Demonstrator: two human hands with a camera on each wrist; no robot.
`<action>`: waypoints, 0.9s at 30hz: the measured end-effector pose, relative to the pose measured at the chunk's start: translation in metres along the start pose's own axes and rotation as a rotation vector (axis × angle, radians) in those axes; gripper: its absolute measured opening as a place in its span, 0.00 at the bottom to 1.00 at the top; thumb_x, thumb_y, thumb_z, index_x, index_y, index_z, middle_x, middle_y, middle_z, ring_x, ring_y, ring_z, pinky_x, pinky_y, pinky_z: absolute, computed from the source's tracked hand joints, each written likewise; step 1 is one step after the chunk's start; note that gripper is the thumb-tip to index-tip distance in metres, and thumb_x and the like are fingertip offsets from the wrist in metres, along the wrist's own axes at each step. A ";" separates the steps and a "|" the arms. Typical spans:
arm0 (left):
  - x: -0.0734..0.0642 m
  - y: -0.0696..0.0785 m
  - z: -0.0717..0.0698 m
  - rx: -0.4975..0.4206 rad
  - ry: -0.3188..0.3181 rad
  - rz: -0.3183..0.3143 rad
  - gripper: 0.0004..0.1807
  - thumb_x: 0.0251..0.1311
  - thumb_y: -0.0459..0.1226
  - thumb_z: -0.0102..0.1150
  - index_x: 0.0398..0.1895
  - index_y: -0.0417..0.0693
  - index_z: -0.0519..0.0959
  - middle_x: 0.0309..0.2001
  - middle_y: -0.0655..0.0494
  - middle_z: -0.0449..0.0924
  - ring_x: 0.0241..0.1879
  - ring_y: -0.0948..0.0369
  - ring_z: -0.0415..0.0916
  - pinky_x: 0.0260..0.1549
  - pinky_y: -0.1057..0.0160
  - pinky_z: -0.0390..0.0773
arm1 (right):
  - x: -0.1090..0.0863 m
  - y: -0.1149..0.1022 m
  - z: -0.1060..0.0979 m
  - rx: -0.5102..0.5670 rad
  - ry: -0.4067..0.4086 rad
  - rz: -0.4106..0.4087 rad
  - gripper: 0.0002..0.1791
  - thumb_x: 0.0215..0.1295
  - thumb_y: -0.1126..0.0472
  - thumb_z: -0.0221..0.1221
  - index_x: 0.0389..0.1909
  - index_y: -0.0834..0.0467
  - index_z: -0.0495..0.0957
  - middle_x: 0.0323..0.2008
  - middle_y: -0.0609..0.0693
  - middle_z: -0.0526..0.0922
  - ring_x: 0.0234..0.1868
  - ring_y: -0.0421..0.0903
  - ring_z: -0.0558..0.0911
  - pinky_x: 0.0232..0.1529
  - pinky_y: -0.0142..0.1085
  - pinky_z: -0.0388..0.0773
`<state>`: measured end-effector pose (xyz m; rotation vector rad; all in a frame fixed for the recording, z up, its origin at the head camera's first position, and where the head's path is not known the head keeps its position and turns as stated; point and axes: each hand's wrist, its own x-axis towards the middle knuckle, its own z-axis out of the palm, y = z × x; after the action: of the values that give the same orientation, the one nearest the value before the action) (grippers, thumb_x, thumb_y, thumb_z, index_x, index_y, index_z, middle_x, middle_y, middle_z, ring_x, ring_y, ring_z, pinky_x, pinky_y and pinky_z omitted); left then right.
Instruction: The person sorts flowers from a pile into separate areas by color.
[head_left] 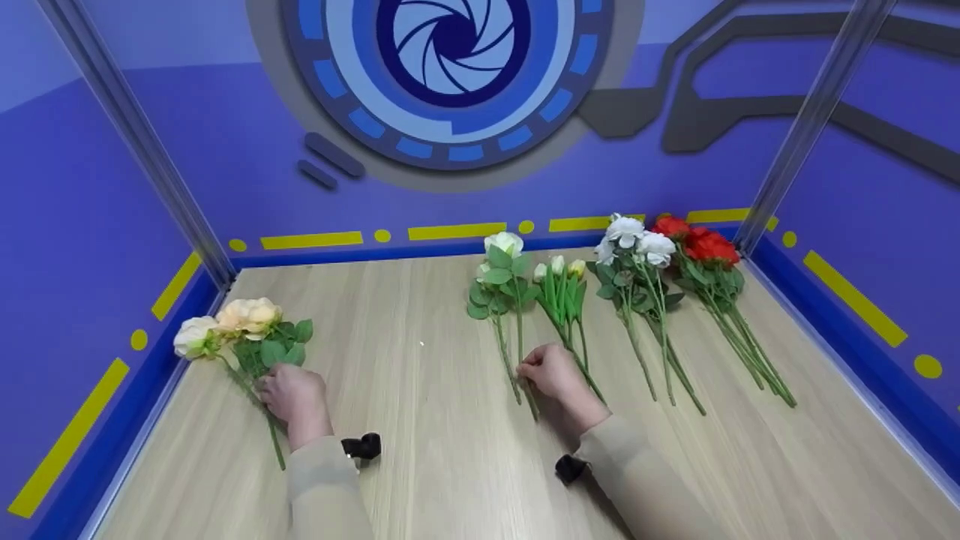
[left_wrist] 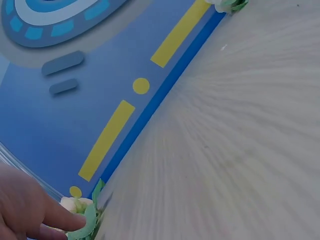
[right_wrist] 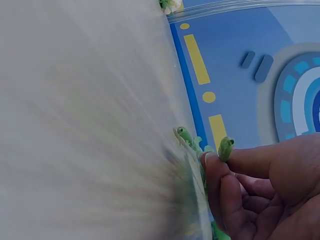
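On the left of the table lies a bunch of cream and peach artificial roses [head_left: 247, 318] with green leaves. My left hand [head_left: 294, 393] has its fingers curled at their stems, just below the leaves; the exact grip is partly hidden. In the left wrist view a finger [left_wrist: 62, 215] lies against a leaf [left_wrist: 90, 222]. Near the middle, my right hand [head_left: 556, 373] pinches a stem of the white roses [head_left: 504, 244] close to its lower end. The right wrist view shows that cut stem end [right_wrist: 226, 148] between thumb and finger, a second stem [right_wrist: 183, 132] beside it.
White tulips [head_left: 559, 292] lie just right of the pinched stem, their stems partly behind my right hand. Farther right are white flowers [head_left: 637, 244] and red flowers [head_left: 709, 246]. Blue panels with metal corner posts [head_left: 814, 127] enclose the wooden table [head_left: 420, 420].
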<state>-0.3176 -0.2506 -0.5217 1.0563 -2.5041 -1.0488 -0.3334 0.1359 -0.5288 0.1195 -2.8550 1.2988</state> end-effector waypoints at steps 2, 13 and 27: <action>0.000 -0.001 0.002 -0.021 0.004 0.012 0.24 0.63 0.25 0.45 0.61 0.17 0.65 0.62 0.14 0.62 0.64 0.24 0.63 0.66 0.33 0.66 | 0.000 0.001 0.001 -0.005 -0.001 -0.006 0.09 0.65 0.65 0.68 0.23 0.60 0.87 0.18 0.46 0.82 0.18 0.37 0.72 0.21 0.29 0.68; 0.000 -0.006 0.002 0.028 -0.035 0.063 0.34 0.62 0.26 0.46 0.69 0.12 0.51 0.58 0.15 0.71 0.60 0.26 0.69 0.62 0.34 0.70 | 0.001 0.004 0.004 -0.026 -0.029 0.016 0.11 0.63 0.63 0.70 0.21 0.59 0.84 0.17 0.46 0.81 0.18 0.38 0.74 0.22 0.29 0.70; 0.001 -0.001 -0.018 0.056 -0.283 0.042 0.14 0.62 0.26 0.49 0.46 0.24 0.78 0.49 0.26 0.79 0.49 0.37 0.78 0.47 0.43 0.80 | -0.001 0.006 0.006 -0.037 -0.002 -0.006 0.13 0.61 0.63 0.72 0.20 0.58 0.80 0.19 0.47 0.83 0.17 0.38 0.75 0.21 0.30 0.73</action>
<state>-0.3097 -0.2618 -0.5092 0.9205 -2.7782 -1.1973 -0.3324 0.1355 -0.5377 0.1296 -2.8762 1.2444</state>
